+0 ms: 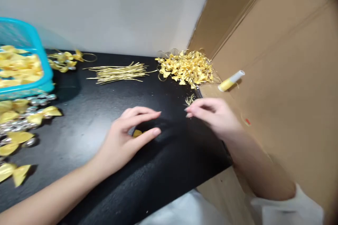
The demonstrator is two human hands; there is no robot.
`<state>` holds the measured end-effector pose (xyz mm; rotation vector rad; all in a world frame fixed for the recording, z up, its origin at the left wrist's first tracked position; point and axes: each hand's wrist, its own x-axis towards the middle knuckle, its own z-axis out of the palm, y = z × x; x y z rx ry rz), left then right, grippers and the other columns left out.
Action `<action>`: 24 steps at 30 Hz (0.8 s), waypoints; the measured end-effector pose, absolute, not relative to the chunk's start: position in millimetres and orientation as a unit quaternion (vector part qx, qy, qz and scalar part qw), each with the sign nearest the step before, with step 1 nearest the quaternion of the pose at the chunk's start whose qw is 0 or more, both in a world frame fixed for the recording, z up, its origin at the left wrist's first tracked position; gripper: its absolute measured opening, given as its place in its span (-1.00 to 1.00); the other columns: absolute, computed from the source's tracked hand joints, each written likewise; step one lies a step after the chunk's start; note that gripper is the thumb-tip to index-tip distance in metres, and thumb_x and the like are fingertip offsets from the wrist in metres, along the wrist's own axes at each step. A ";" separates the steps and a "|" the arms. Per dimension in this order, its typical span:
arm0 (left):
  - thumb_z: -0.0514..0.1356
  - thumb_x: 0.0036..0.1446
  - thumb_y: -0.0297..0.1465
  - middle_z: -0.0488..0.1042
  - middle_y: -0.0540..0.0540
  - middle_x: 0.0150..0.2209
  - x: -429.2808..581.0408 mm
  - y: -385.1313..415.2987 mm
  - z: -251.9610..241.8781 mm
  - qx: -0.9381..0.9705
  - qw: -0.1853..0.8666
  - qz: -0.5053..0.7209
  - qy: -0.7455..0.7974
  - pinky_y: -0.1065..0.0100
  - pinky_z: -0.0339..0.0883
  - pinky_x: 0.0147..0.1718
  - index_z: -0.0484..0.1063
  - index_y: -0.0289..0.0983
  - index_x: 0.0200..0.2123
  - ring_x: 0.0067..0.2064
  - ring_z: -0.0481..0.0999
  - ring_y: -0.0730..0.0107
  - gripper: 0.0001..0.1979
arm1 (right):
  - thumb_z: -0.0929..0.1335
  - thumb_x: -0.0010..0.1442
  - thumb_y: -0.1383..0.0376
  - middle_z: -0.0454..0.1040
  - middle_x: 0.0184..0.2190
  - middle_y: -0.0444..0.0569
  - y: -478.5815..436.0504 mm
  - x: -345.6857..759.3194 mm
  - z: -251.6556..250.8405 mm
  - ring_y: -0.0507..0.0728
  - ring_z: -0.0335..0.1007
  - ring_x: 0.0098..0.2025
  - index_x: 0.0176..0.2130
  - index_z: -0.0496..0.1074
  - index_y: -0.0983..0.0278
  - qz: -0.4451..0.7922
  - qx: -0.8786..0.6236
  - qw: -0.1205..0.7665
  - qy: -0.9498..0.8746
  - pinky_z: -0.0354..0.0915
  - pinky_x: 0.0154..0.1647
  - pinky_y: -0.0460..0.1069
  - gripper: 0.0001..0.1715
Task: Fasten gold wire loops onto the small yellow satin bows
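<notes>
My left hand (126, 132) hovers over the black table, thumb and fingers apart, with nothing gripped between them. Partly hidden behind it is a small yellow piece (137, 133), maybe a bow. Close to the table's right edge, my right hand (211, 114) has its thumb and fingertips pinched together; whatever they hold, if anything, is too small to make out. Just beyond those fingertips lies a little heap of gold wire clippings (189, 99). Farther back are a bundle of gold wire strips (120, 72) and a pile of yellow bows with wire loops (187, 66).
A turquoise basket (48, 74) of yellow ribbon pieces stands at the left. Yellow bows with silver beads (19, 137) lie in front of it, and another bow cluster (63, 59) beside it. Cardboard (290, 77) borders the right side, with a yellow-and-white tube (231, 81) there.
</notes>
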<state>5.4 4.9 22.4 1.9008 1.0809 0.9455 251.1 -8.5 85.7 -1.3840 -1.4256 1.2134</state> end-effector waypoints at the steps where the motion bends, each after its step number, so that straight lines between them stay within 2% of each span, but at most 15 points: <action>1: 0.30 0.08 -0.19 0.57 -0.12 -0.09 13.0 6.9 24.5 0.707 0.427 0.379 0.417 0.15 0.38 0.00 0.59 -0.13 -0.09 -0.04 0.52 0.15 -0.68 | 0.49 0.02 0.11 0.49 -0.53 -0.13 -3.5 230.2 72.9 0.01 0.41 -0.45 -0.45 0.55 0.21 0.550 -0.505 0.417 -0.518 0.32 -0.35 -0.04 -0.77; 4: 0.26 0.14 -0.16 0.55 -0.16 -0.01 26.8 12.8 19.6 0.593 0.558 0.426 0.394 0.20 0.37 0.04 0.63 -0.18 -0.16 0.04 0.51 0.15 -0.70 | 0.53 -0.10 0.08 0.39 -0.60 -0.20 7.1 183.8 41.6 -0.07 0.27 -0.57 -0.48 0.51 0.28 0.700 -0.424 0.433 -0.378 0.24 -0.48 -0.10 -0.67; 6: 0.26 0.16 -0.17 0.56 -0.13 0.02 27.6 14.3 10.7 0.522 0.607 0.457 0.388 0.21 0.34 0.09 0.64 -0.16 -0.17 0.09 0.48 0.17 -0.73 | 0.55 -0.14 0.09 0.31 -0.65 -0.25 9.9 167.7 28.9 -0.12 0.16 -0.63 -0.51 0.45 0.30 0.743 -0.398 0.440 -0.309 0.13 -0.55 -0.13 -0.62; 9: 0.28 0.13 -0.16 0.58 -0.13 -0.01 23.1 14.0 -0.4 0.465 0.638 0.472 0.392 0.21 0.35 0.06 0.64 -0.17 -0.17 0.05 0.52 0.17 -0.72 | 0.57 -0.16 0.12 0.21 -0.68 -0.31 9.8 156.8 18.3 -0.16 -0.01 -0.68 -0.54 0.35 0.30 0.781 -0.375 0.433 -0.250 0.00 -0.61 -0.15 -0.57; 12: 0.32 0.09 -0.19 0.63 -0.14 -0.16 19.2 17.6 -1.0 0.428 0.662 0.467 0.400 0.23 0.39 -0.02 0.64 -0.24 -0.30 -0.07 0.57 0.21 -0.75 | 0.56 -0.12 0.14 0.11 -0.70 -0.36 6.3 152.3 12.5 -0.17 -0.13 -0.69 -0.52 0.32 0.29 0.790 -0.364 0.433 -0.237 -0.06 -0.60 -0.15 -0.58; 15: 0.31 0.09 -0.23 0.64 -0.03 -0.33 12.5 30.5 10.5 0.313 0.699 0.503 0.401 0.30 0.42 -0.17 0.58 -0.23 -0.36 -0.26 0.58 0.36 -0.82 | 0.54 -0.07 0.12 0.01 -0.73 -0.39 -3.3 155.5 9.1 -0.16 -0.21 -0.69 -0.42 0.43 0.30 0.789 -0.387 0.408 -0.248 -0.14 -0.61 -0.14 -0.64; 17: 0.25 0.17 -0.30 0.56 0.11 -0.49 2.5 43.7 23.2 0.235 0.701 0.533 0.411 0.40 0.36 -0.31 0.54 -0.19 -0.36 -0.45 0.48 0.55 -0.89 | 0.54 -0.08 0.10 -0.02 -0.75 -0.40 -15.7 165.0 8.2 -0.15 -0.24 -0.68 -0.39 0.47 0.31 0.789 -0.419 0.376 -0.247 -0.21 -0.62 -0.13 -0.62; 19: 0.15 0.28 -0.33 0.40 0.21 -0.65 -11.9 57.8 37.2 0.194 0.697 0.553 0.414 0.45 0.21 -0.46 0.50 -0.15 -0.34 -0.60 0.27 0.66 -0.84 | 0.55 -0.11 0.07 -0.03 -0.76 -0.40 -33.2 181.0 8.5 -0.16 -0.27 -0.68 -0.43 0.45 0.32 0.782 -0.458 0.343 -0.248 -0.26 -0.63 -0.13 -0.59; 20: 0.10 0.32 -0.30 0.33 0.24 -0.69 -20.1 64.4 43.8 0.200 0.694 0.555 0.412 0.43 0.14 -0.50 0.49 -0.13 -0.34 -0.65 0.17 0.66 -0.79 | 0.54 -0.09 0.05 -0.05 -0.76 -0.40 -43.3 191.1 9.1 -0.16 -0.28 -0.69 -0.43 0.45 0.33 0.774 -0.481 0.326 -0.252 -0.28 -0.64 -0.13 -0.57; 22: 0.05 0.37 -0.26 0.28 0.27 -0.71 -36.8 75.5 54.5 0.223 0.688 0.555 0.411 0.38 0.06 -0.52 0.46 -0.09 -0.32 -0.66 0.09 0.64 -0.75 | 0.54 -0.08 0.02 -0.05 -0.75 -0.39 -64.5 213.8 11.1 -0.16 -0.26 -0.69 -0.42 0.45 0.33 0.762 -0.519 0.291 -0.254 -0.28 -0.63 -0.13 -0.55; 24: 0.07 0.36 -0.30 0.24 0.26 -0.74 -51.6 83.9 60.3 0.250 0.662 0.553 0.439 0.34 0.04 -0.50 0.45 -0.06 -0.32 -0.62 0.18 0.60 -0.80 | 0.52 -0.06 -0.03 -0.02 -0.75 -0.36 -85.6 236.8 13.7 -0.15 -0.20 -0.69 -0.43 0.45 0.32 0.749 -0.556 0.253 -0.257 -0.24 -0.62 -0.13 -0.52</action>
